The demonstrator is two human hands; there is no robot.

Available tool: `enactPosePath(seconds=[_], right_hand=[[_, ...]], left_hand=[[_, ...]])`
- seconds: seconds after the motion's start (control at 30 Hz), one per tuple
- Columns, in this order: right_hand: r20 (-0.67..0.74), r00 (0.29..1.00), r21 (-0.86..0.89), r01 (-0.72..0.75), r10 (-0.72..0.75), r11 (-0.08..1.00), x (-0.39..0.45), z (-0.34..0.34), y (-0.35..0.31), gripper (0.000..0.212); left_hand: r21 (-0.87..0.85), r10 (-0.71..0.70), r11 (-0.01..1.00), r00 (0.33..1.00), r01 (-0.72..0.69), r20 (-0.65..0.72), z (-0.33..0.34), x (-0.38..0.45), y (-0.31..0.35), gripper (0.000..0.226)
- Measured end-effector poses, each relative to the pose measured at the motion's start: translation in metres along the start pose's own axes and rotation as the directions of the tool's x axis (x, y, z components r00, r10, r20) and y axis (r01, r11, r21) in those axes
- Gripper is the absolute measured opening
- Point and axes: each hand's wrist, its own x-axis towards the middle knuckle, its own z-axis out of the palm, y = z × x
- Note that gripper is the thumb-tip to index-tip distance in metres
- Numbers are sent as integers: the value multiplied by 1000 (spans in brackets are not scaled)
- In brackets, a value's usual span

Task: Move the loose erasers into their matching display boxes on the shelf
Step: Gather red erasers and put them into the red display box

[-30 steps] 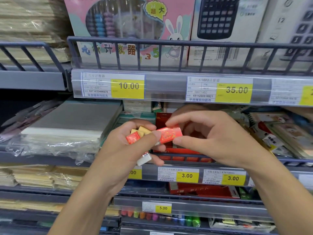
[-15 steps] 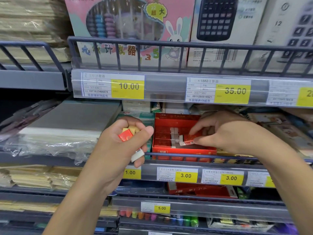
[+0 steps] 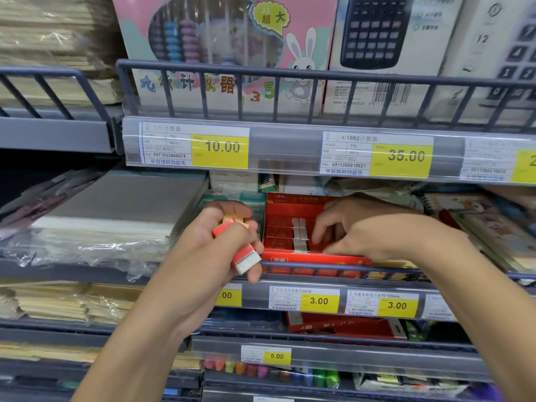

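head view: right hand, fingers relaxed, seats an eraser in the red display box; left hand clutches remaining erasers; next, pick another.

A: What's on the body in this frame?

B: Two bare forearms come up from the bottom edge. Left hand and right hand both uncovered: no gloves, rings or watch showing.

A: Sleeves?

B: None visible back from either grip; arms are bare as far as the frame edge. Nails look short and plain on the left fingers. Right fingertips too blurred to tell.
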Motion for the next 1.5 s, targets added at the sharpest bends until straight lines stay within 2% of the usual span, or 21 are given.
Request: enactPosePath(seconds=[0.1,0.23,0.33,0.37,0.43,0.5,0.6,0.67,0.87,0.97,1.17,1.27,1.3,1.37,1.43,1.5], right_hand=[[0,1000,10,11,-11,1000,-3,-5,-2,17],[-259,964,214,118,-60,970,-19,-1,-20,18],[-368,916,468,333,-161,819,-34,14,-50,27],[-393,899,466,376,-193,801,-37,20,-58,32],[-459,861,331,394,-219,857,-38,33,-70,41],[-524,824,244,387,-216,889,-38,40,-75,40],[-588,788,280,410,-182,868,-36,42,-75,33],[-605,780,306,413,-159,858,-36,40,-73,31],[-489,866,603,421,-103,677,-40,24,-64,33],[-487,868,593,409,-96,694,-39,21,-61,31],[-430,903,706,351,-22,615,-36,14,-55,22],[-388,920,713,257,62,653,-34,7,-46,18],[-349,931,729,201,103,654,-32,4,-42,18],[-209,965,774,63,160,630,-26,-3,-33,20],[-79,985,741,-43,150,670,-21,-8,-27,21],[-5,992,667,-88,123,739,-18,-10,-25,20]], left_hand=[[-20,-27,999,1000,27,-9,5,-1,-1,8],[-64,-21,998,1000,19,-24,13,-3,-2,8],[-107,-2,994,999,-1,-35,18,-4,-2,21],[-105,1,994,999,-5,-38,19,-4,-2,18],[-116,-4,993,999,0,-40,22,-6,-1,18],[-138,1,990,1000,-4,-25,24,-7,0,32],[-61,31,998,999,-33,-24,24,-9,1,46],[-16,42,999,999,-43,-10,22,-10,1,40],[33,61,997,994,-64,86,12,-11,2,24],[43,68,997,995,-71,73,12,-10,2,25],[83,57,995,996,-63,72,12,-7,4,28],[186,71,980,997,-73,13,6,-6,7,29],[292,98,953,994,-82,-41,2,-6,8,27],[561,191,824,972,-81,-140,-7,-4,9,20],[741,259,668,954,-66,-148,-8,-2,10,14],[854,277,516,956,-63,-97,-4,-1,11,14]])
